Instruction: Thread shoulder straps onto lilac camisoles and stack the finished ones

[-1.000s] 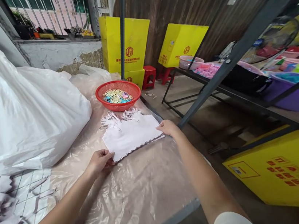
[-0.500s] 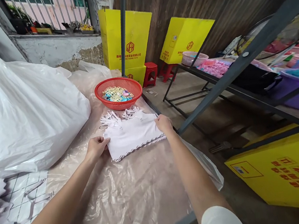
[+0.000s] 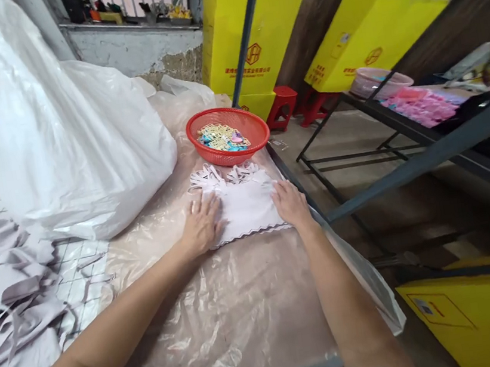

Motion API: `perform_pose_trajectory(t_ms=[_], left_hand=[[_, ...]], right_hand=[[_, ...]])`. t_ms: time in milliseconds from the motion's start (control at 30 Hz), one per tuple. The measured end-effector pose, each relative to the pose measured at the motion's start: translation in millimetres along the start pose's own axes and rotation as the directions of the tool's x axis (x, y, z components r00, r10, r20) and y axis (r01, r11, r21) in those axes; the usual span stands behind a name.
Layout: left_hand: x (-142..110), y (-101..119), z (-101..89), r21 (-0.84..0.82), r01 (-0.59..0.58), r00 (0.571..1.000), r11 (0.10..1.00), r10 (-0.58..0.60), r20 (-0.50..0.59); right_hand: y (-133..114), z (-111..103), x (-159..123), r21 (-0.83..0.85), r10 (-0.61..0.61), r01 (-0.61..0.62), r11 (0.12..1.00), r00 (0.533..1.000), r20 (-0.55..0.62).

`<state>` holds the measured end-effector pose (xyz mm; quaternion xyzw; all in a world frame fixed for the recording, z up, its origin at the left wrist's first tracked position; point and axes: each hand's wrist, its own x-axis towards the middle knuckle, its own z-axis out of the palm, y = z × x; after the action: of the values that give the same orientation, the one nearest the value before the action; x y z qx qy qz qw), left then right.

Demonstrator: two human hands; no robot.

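Observation:
A stack of pale lilac strappy camisole tops (image 3: 248, 207) lies flat on the plastic-covered table (image 3: 243, 304), with scalloped hems toward me and thin straps bunched at the far side. My left hand (image 3: 202, 222) rests flat on the stack's left edge, fingers spread. On the right edge lies my right hand (image 3: 290, 203), its fingers stretched out over the cloth. Just beyond the straps stands a red plastic basket (image 3: 261, 139) holding cream, blue and pink small pieces.
A big white plastic bag (image 3: 87, 150) bulges at the left, above a heap of loose lilac garments (image 3: 11, 298). Along the right run a slanted metal bar (image 3: 406, 174) and a rack with pink items (image 3: 422, 105). Yellow cartons (image 3: 261, 31) stand behind.
Both hands have let go of the pinched side edges and now lie flat on the stack. The view has shifted left, so things appear farther right.

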<state>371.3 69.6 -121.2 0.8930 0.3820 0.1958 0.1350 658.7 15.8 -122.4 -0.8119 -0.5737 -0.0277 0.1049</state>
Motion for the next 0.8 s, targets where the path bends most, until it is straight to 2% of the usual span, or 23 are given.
perform_pose_trajectory(t_ms=[100,233,300,400,433,500,567,633,700,767,800], left_hand=[[14.4,-8.7,3.8,0.042,0.054,0.974,0.998,-0.062,0.22],[31.0,-25.7,0.9,0.05,0.09,0.949,0.995,-0.101,0.3],[32.7,-28.7,0.1,0.021,0.104,0.951,0.994,-0.106,0.29],[24.0,-28.8,-2.1,-0.098,0.151,0.978,0.984,-0.134,0.159],[18.1,-28.9,-3.9,-0.156,0.195,0.978,0.968,-0.181,0.103],[2.7,-29.8,-8.8,-0.259,0.306,0.951,0.916,-0.308,0.036],[-14.6,-30.4,-13.9,-0.321,0.402,0.912,0.858,-0.405,0.06],[-29.2,-28.9,-17.7,-0.356,0.45,0.892,0.819,-0.435,0.127],[-37.6,-25.3,-19.9,-0.401,0.48,0.877,0.78,-0.442,0.191],[-39.0,-20.7,-21.0,-0.434,0.511,0.86,0.742,-0.451,0.24],[-37.7,-18.6,-21.4,-0.445,0.527,0.85,0.724,-0.458,0.262]], right_hand=[[12.1,11.3,12.7,-0.035,0.049,-0.045,0.998,0.991,0.125],[13.9,12.9,23.8,-0.091,0.075,-0.06,0.994,0.984,0.162],[11.0,10.7,22.9,-0.091,0.064,-0.048,0.995,0.982,0.176],[7.7,6.9,19.5,-0.057,0.072,-0.064,0.996,0.985,0.155],[5.9,5.1,17.7,-0.041,0.081,-0.077,0.996,0.99,0.116],[-2.5,-0.3,10.8,-0.001,0.091,-0.091,0.996,0.995,-0.043],[-21.7,-6.5,-3.0,0.058,0.011,0.003,0.998,0.974,-0.226],[-52.5,-10.7,-24.3,0.13,-0.192,0.238,0.963,0.937,-0.292],[-89.0,-9.9,-48.6,0.214,-0.436,0.481,0.85,0.871,-0.226],[-120.5,-4.3,-68.1,0.236,-0.563,0.585,0.776,0.811,-0.159],[-131.4,-0.6,-74.2,0.251,-0.575,0.593,0.765,0.804,-0.147]])
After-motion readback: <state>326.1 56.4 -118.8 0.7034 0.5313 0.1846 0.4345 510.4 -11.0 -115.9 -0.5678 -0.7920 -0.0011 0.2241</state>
